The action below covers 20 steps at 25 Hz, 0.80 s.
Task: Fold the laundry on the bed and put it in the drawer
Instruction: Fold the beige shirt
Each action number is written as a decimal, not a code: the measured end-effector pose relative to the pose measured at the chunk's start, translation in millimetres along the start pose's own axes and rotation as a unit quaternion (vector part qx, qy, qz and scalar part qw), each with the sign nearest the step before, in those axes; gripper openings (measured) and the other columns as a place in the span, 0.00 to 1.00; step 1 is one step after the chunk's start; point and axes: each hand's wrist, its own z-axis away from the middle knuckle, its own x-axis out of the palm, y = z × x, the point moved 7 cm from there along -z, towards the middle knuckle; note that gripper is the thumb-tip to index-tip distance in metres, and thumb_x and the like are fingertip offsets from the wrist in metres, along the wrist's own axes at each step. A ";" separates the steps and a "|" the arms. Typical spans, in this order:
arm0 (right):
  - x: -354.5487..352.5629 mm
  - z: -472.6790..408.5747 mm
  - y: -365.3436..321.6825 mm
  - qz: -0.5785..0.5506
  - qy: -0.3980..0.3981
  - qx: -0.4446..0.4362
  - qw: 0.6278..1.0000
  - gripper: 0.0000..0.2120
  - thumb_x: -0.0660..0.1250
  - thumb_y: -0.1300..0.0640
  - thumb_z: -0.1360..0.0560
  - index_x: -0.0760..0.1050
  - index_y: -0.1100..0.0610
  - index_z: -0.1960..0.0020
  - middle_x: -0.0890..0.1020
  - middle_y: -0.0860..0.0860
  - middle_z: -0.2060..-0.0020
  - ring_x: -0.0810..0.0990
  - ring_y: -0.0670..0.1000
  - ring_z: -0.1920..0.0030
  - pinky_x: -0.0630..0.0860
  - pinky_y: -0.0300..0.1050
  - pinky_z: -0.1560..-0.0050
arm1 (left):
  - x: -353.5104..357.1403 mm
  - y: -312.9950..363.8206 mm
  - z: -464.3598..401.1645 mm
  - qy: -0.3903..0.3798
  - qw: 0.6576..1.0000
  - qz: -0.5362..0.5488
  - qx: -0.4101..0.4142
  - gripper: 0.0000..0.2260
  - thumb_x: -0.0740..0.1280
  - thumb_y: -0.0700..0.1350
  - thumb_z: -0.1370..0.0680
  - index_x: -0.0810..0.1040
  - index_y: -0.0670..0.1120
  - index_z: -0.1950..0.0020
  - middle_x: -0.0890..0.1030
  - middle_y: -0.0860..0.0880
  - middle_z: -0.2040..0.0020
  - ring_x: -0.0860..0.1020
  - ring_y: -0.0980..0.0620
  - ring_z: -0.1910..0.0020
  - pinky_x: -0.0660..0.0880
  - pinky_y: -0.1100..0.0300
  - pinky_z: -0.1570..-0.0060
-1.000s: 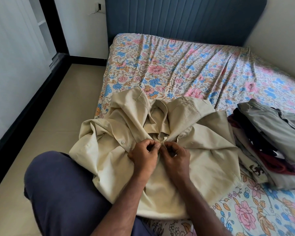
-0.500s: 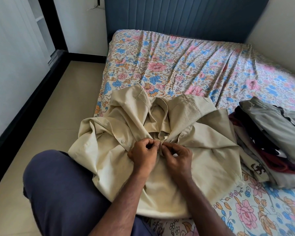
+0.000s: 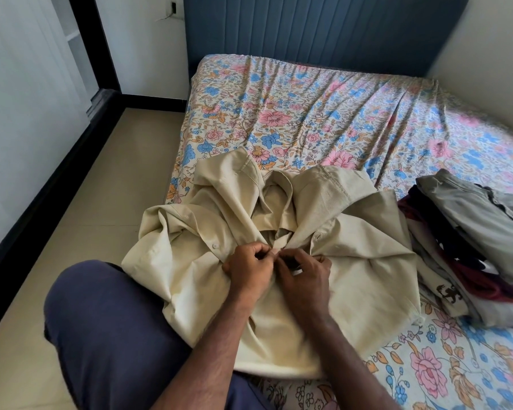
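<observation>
Head view, one frame. Bed (image 3: 323,113) with a floral-print sheet in pink, blue and orange on cream; padded dark blue headboard (image 3: 323,28) at the far edge.

Crumpled beige button-up shirt (image 3: 353,276) lies at the near left part of the bed, front side up, collar toward the headboard. Its left portion spills over the bed's left edge and onto the person's knee in dark blue trousers (image 3: 110,329). One small pale button (image 3: 215,246) visible on the placket, just left of the hands.

Left hand (image 3: 248,272): fingers curled, fingertips pinching the shirt's front edge at mid-chest. Right hand (image 3: 305,278): fingers likewise curled, pinching the opposite front edge. The two hands touch at the fingertips, over the placket line. Whether a button sits between the fingers cannot be told; that spot is covered by the fingers and slightly blurred.

Stack of folded clothes (image 3: 471,247) near the right edge of the bed, just beside the shirt's right side: grey-green garment on top, dark maroon and black layers beneath, a white piece with a small dark printed figure at the bottom.

Beige tiled floor (image 3: 107,187) runs along the bed's left edge, bordered by a black skirting strip.
</observation>
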 end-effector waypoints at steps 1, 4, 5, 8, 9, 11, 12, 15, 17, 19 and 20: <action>-1.1 -1.0 0.5 -0.031 -0.003 0.001 1.000 0.04 0.73 0.52 0.28 0.82 0.43 0.55 0.84 0.36 0.62 0.82 0.41 0.59 0.71 0.60 0.43 | -1.8 1.1 0.3 0.002 1.000 0.012 -0.001 0.07 0.73 0.50 0.22 0.87 0.48 0.57 0.86 0.53 0.61 0.81 0.56 0.58 0.59 0.69 0.52; 1.4 -5.4 9.2 -0.145 -0.021 0.018 0.989 0.03 0.74 0.52 0.26 0.83 0.44 0.54 0.86 0.40 0.58 0.84 0.46 0.58 0.77 0.63 0.48 | -3.2 1.8 -1.8 -0.017 0.999 0.036 -0.005 0.09 0.71 0.48 0.20 0.86 0.45 0.56 0.86 0.48 0.61 0.76 0.58 0.65 0.64 0.77 0.61; 2.7 -7.2 11.8 -0.162 -0.029 0.026 0.986 0.02 0.74 0.53 0.25 0.84 0.47 0.53 0.86 0.43 0.58 0.84 0.48 0.58 0.78 0.62 0.49 | -2.4 2.7 -1.6 -0.026 0.999 0.022 0.003 0.10 0.70 0.49 0.20 0.85 0.45 0.56 0.85 0.49 0.62 0.76 0.59 0.66 0.65 0.74 0.60; 4.3 -12.7 18.2 -0.210 -0.058 0.056 0.974 0.02 0.72 0.59 0.25 0.83 0.54 0.54 0.86 0.48 0.61 0.83 0.47 0.60 0.79 0.53 0.54 | 3.6 1.6 -3.2 -0.030 0.998 -0.019 0.046 0.08 0.70 0.50 0.22 0.83 0.47 0.58 0.83 0.54 0.65 0.81 0.55 0.63 0.74 0.55 0.49; 5.1 -13.3 19.6 -0.228 -0.068 0.067 0.969 0.03 0.71 0.62 0.24 0.83 0.56 0.54 0.85 0.50 0.62 0.82 0.47 0.61 0.78 0.49 0.55 | 3.5 3.6 -1.6 -0.023 0.998 -0.025 0.061 0.07 0.71 0.50 0.23 0.82 0.49 0.58 0.83 0.56 0.65 0.82 0.54 0.61 0.76 0.50 0.46; 7.0 -13.0 18.4 -0.238 -0.079 0.079 0.965 0.04 0.71 0.63 0.23 0.84 0.57 0.52 0.86 0.50 0.60 0.83 0.47 0.60 0.78 0.46 0.55 | -2.7 10.9 2.1 0.003 0.994 -0.052 0.099 0.04 0.71 0.51 0.24 0.81 0.52 0.56 0.82 0.58 0.63 0.83 0.53 0.58 0.77 0.46 0.45; 7.0 -12.5 16.1 -0.229 -0.081 0.076 0.967 0.03 0.72 0.61 0.23 0.84 0.56 0.50 0.86 0.49 0.59 0.84 0.47 0.58 0.78 0.46 0.54 | -7.9 14.8 3.2 0.015 0.988 -0.083 0.128 0.05 0.69 0.53 0.24 0.80 0.53 0.56 0.82 0.57 0.61 0.82 0.52 0.57 0.77 0.46 0.47; 1.1 -10.9 11.6 -0.099 -0.115 -0.002 0.988 0.10 0.75 0.48 0.29 0.82 0.49 0.48 0.85 0.42 0.55 0.84 0.45 0.55 0.80 0.51 0.50 | -26.2 15.8 0.3 0.032 0.958 -0.187 0.217 0.04 0.65 0.49 0.24 0.79 0.53 0.54 0.83 0.55 0.57 0.81 0.49 0.56 0.77 0.47 0.53; -8.7 -11.9 13.3 0.077 -0.132 -0.075 0.985 0.09 0.72 0.45 0.29 0.81 0.45 0.50 0.83 0.39 0.52 0.83 0.47 0.51 0.76 0.58 0.48 | -38.5 9.8 -4.1 0.022 0.955 -0.188 0.227 0.10 0.68 0.38 0.27 0.81 0.53 0.54 0.81 0.54 0.56 0.81 0.49 0.56 0.78 0.49 0.54; -26.9 -15.7 14.0 0.209 -0.118 -0.116 0.964 0.06 0.72 0.46 0.28 0.81 0.44 0.52 0.83 0.40 0.51 0.82 0.51 0.51 0.70 0.58 0.48 | -43.2 6.8 -7.0 0.000 0.955 -0.198 0.221 0.13 0.70 0.32 0.29 0.83 0.51 0.57 0.78 0.53 0.55 0.79 0.49 0.53 0.78 0.52 0.54; -36.0 -17.1 11.3 0.246 -0.112 -0.135 0.953 0.05 0.74 0.47 0.28 0.82 0.44 0.53 0.84 0.40 0.51 0.82 0.51 0.52 0.66 0.56 0.49 | -42.7 6.7 -7.1 -0.016 0.952 -0.214 0.219 0.12 0.72 0.33 0.29 0.83 0.51 0.59 0.78 0.53 0.55 0.78 0.50 0.52 0.77 0.53 0.53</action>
